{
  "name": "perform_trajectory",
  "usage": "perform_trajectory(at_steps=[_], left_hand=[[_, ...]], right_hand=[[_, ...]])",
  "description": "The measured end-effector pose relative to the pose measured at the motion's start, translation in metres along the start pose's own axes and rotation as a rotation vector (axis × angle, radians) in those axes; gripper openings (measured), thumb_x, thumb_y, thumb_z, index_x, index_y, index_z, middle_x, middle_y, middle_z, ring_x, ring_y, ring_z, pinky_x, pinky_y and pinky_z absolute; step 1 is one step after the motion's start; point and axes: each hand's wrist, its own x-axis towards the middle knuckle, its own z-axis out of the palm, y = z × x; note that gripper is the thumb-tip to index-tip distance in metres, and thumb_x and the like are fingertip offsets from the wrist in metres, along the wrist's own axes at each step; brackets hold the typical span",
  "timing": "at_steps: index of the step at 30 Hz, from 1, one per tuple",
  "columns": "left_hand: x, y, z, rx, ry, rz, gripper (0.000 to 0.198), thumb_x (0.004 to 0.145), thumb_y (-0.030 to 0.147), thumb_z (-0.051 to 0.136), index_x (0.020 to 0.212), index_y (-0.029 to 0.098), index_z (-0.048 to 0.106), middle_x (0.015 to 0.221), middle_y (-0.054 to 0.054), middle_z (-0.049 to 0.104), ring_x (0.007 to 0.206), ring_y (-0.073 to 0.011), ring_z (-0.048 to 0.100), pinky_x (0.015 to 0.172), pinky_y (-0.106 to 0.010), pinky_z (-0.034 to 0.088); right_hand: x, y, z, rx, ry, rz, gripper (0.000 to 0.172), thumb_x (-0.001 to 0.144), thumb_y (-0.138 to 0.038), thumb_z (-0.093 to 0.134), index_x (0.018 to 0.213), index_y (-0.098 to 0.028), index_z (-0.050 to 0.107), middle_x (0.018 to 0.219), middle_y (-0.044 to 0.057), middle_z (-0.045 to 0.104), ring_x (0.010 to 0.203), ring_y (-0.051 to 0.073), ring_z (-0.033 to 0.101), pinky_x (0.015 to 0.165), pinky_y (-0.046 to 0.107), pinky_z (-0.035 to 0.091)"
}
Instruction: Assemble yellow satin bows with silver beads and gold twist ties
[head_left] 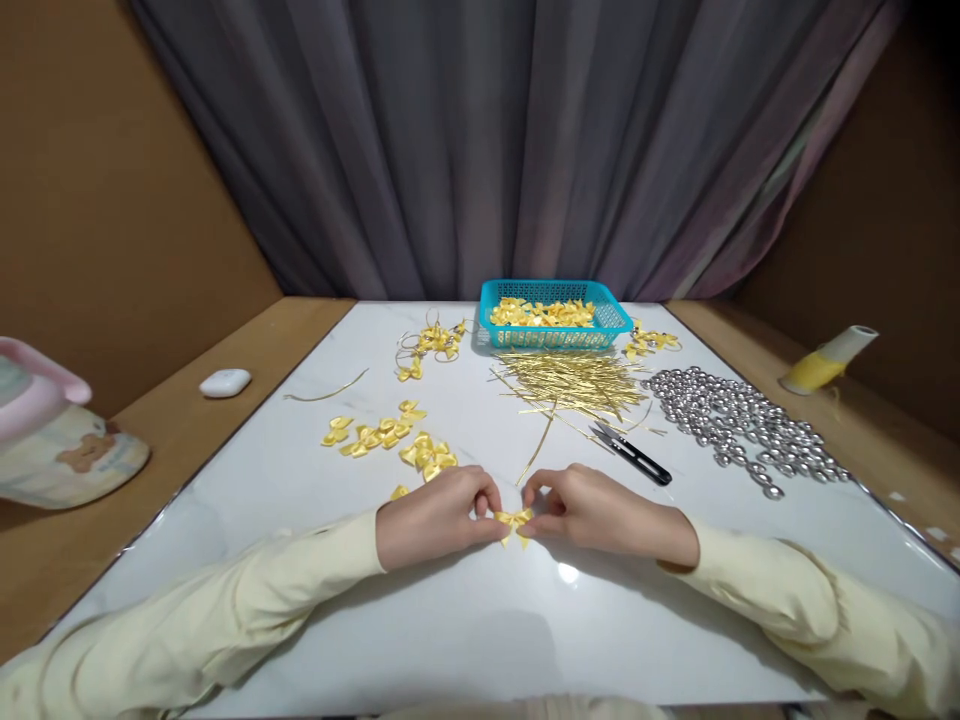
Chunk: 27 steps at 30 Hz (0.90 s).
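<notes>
A small yellow ribbon bow is held between my two hands, above the near middle of the white table. My left hand pinches its left loop between thumb and finger. On the other side, my right hand pinches the right loop the same way. Just beyond the hands lies a single gold tie. Several loose yellow bows are scattered to the left of my left hand. Black thread snips rest beyond my right hand, beside a heap of gold ties.
A turquoise basket of yellow bows stands at the back. Silver beads spread on the right, near a yellow thread cone. Bows with loops lie back left. A white case and a pink-lidded cup are left.
</notes>
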Motion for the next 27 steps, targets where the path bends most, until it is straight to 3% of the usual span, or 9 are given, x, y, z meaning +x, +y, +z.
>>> perform_trajectory(at_steps=[4,8,23,27], left_hand=[[0.000,0.002,0.001,-0.046,0.002,-0.008,0.026,0.078,0.039,0.050,0.075,0.016,0.062,0.067,0.000,0.057,0.062,-0.0135,0.051,0.056,-0.022,0.035],[0.001,-0.003,0.007,-0.028,0.077,-0.004,0.023,0.075,0.038,0.055,0.074,0.016,0.063,0.068,0.000,0.058,0.066,-0.0151,0.053,0.058,-0.023,0.036],[-0.004,0.006,0.008,0.021,0.135,-0.054,0.021,0.076,0.036,0.053,0.073,0.017,0.062,0.069,-0.001,0.059,0.068,-0.0171,0.056,0.058,-0.024,0.037],[-0.004,0.004,0.006,0.045,0.137,-0.083,0.024,0.075,0.038,0.053,0.068,0.016,0.060,0.066,-0.001,0.060,0.065,-0.0172,0.056,0.056,-0.024,0.036]], right_hand=[[-0.002,-0.002,0.001,-0.073,0.037,0.006,0.024,0.078,-0.041,0.055,0.088,-0.020,0.061,0.060,-0.002,0.059,0.050,0.010,0.046,0.051,0.022,0.028],[-0.004,-0.004,0.003,-0.140,0.053,-0.004,0.030,0.079,-0.049,0.052,0.087,-0.021,0.060,0.060,0.000,0.059,0.051,0.012,0.050,0.049,0.022,0.026],[-0.010,-0.008,0.008,-0.322,0.099,-0.058,0.026,0.085,-0.041,0.048,0.092,-0.018,0.057,0.061,0.001,0.061,0.051,0.014,0.054,0.048,0.025,0.020],[-0.007,-0.005,0.007,-0.378,0.087,0.019,0.035,0.086,-0.047,0.044,0.075,-0.017,0.059,0.059,0.004,0.060,0.049,0.014,0.052,0.047,0.026,0.019]])
